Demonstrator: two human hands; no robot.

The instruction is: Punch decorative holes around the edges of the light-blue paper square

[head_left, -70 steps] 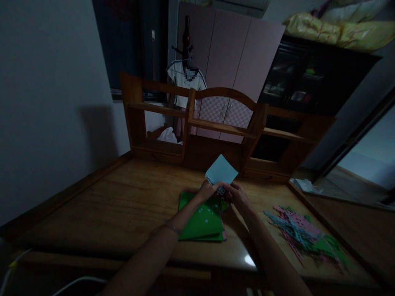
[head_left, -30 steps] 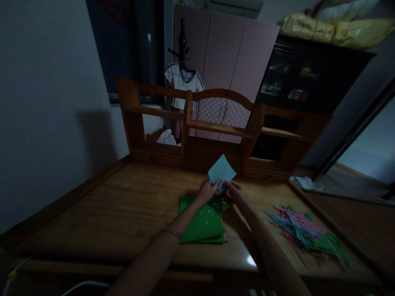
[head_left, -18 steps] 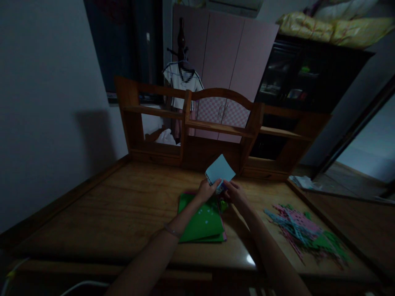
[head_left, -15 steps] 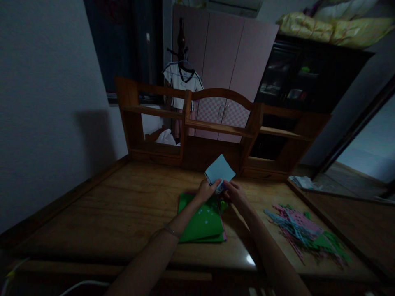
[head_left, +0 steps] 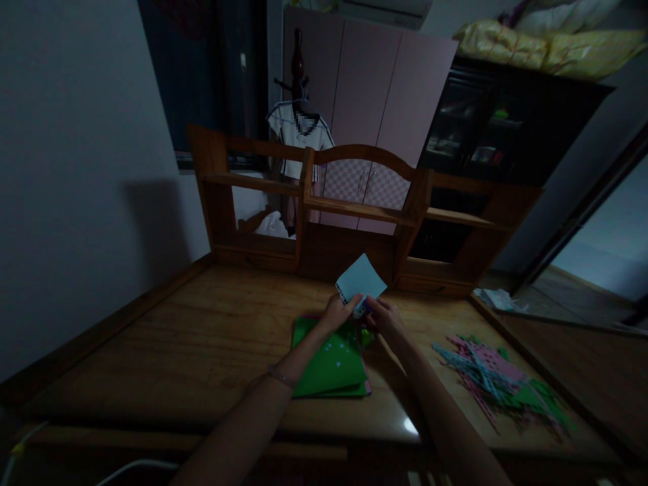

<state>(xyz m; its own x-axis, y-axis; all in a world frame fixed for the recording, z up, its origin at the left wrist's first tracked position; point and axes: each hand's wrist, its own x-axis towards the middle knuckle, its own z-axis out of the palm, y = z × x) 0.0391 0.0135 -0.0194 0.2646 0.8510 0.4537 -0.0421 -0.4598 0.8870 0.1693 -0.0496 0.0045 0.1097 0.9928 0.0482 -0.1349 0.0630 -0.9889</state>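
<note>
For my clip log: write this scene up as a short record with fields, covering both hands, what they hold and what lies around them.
Left: left hand pinches the lower edge of the light blue paper, held up off the desk
Right: right hand pinches the same edge, close beside the left
Below hands: green sheets stacked flat on the desk
To the right: pile of paper strips, pink, blue and green
Behind: wooden shelf unit
Light: dim
</note>
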